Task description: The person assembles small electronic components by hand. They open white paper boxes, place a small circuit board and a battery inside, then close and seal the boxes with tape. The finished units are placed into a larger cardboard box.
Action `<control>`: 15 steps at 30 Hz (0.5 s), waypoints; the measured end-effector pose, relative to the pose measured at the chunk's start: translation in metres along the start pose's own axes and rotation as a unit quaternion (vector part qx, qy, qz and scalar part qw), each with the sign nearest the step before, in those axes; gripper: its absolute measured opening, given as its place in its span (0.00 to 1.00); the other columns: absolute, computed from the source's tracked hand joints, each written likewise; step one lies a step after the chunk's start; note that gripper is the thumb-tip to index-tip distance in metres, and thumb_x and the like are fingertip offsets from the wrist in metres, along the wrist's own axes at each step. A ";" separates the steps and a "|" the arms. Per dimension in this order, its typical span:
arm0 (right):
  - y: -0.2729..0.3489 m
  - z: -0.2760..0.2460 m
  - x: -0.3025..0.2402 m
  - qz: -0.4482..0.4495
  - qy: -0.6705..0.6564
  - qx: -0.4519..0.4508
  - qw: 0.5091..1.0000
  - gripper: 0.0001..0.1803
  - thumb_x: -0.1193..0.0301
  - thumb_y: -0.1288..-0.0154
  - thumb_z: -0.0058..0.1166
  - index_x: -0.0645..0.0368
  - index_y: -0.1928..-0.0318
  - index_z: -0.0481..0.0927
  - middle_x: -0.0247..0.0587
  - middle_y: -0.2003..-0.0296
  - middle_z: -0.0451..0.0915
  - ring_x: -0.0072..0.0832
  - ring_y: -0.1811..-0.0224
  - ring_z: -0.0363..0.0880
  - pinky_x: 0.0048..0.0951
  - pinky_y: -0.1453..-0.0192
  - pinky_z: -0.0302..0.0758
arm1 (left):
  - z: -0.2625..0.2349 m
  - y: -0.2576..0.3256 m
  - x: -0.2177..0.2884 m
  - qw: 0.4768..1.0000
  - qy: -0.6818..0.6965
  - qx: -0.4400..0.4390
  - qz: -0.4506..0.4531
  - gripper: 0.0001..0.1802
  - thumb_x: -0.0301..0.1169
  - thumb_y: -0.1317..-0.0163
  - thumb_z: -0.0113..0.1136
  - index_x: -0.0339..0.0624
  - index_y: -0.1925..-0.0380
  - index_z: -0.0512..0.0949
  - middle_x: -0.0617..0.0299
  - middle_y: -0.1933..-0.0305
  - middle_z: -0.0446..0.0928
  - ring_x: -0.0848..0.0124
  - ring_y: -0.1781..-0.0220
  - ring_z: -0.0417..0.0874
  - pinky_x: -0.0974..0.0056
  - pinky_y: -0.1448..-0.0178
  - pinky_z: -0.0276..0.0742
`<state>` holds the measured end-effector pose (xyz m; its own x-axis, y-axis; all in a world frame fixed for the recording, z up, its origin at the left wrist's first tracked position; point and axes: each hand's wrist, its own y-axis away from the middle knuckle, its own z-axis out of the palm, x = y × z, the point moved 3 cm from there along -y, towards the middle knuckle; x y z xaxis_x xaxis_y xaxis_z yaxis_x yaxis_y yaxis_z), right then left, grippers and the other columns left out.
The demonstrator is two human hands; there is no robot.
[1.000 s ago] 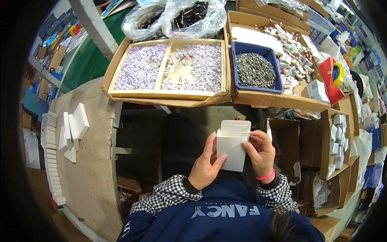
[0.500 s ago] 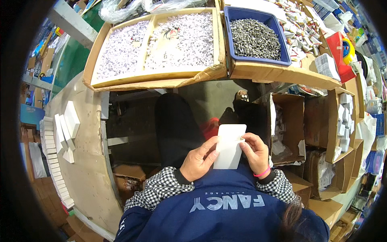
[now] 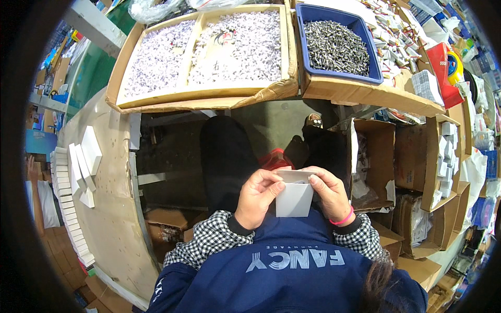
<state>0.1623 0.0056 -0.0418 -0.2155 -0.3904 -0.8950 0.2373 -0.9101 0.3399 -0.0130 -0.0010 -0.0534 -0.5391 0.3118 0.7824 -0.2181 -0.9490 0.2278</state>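
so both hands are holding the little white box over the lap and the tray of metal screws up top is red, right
Not quite: the tray of metal screws is blue, not red, as the head view shows. The rest holds: the left hand and the right hand both hold the little white box over the lap.

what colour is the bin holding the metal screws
Blue. The bin of grey metal screws sits at the top of the head view, its only view.
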 end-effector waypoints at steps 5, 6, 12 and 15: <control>-0.001 -0.006 -0.008 -0.102 0.082 -0.083 0.988 0.13 0.70 0.31 0.51 0.64 0.51 0.79 0.44 0.48 0.78 0.30 0.44 0.74 0.31 0.38 0.67 | -0.001 -0.003 0.003 1.000 0.014 -0.011 -0.026 0.16 0.22 0.34 0.53 0.40 0.46 0.69 0.51 0.42 0.74 0.68 0.44 0.76 0.65 0.40 0.73; -0.001 -0.007 -0.009 -0.127 0.107 -0.103 0.981 0.13 0.70 0.31 0.51 0.64 0.52 0.79 0.46 0.48 0.77 0.32 0.43 0.73 0.33 0.37 0.67 | -0.002 -0.005 0.003 0.999 0.006 -0.025 -0.035 0.17 0.22 0.34 0.53 0.40 0.45 0.69 0.52 0.42 0.74 0.69 0.43 0.76 0.65 0.40 0.73; -0.005 -0.011 -0.013 -0.093 0.099 -0.102 0.986 0.09 0.77 0.37 0.57 0.63 0.56 0.79 0.47 0.48 0.76 0.31 0.45 0.74 0.31 0.40 0.69 | -0.001 -0.008 0.008 0.991 -0.085 -0.094 -0.044 0.16 0.24 0.34 0.56 0.37 0.46 0.75 0.56 0.42 0.74 0.69 0.41 0.74 0.65 0.35 0.67; -0.005 -0.011 -0.017 -0.083 0.118 -0.093 0.985 0.12 0.75 0.38 0.59 0.63 0.53 0.80 0.45 0.50 0.79 0.31 0.46 0.76 0.31 0.41 0.72 | 0.003 -0.005 0.013 0.990 -0.070 -0.114 -0.043 0.18 0.26 0.35 0.57 0.35 0.46 0.74 0.58 0.43 0.75 0.72 0.41 0.74 0.67 0.36 0.67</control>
<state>0.1755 0.0189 -0.0313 -0.0456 -0.1750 -0.9835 0.3909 -0.9092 0.1436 -0.0159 0.0073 -0.0426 -0.3954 0.3661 0.8424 -0.4451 -0.8786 0.1730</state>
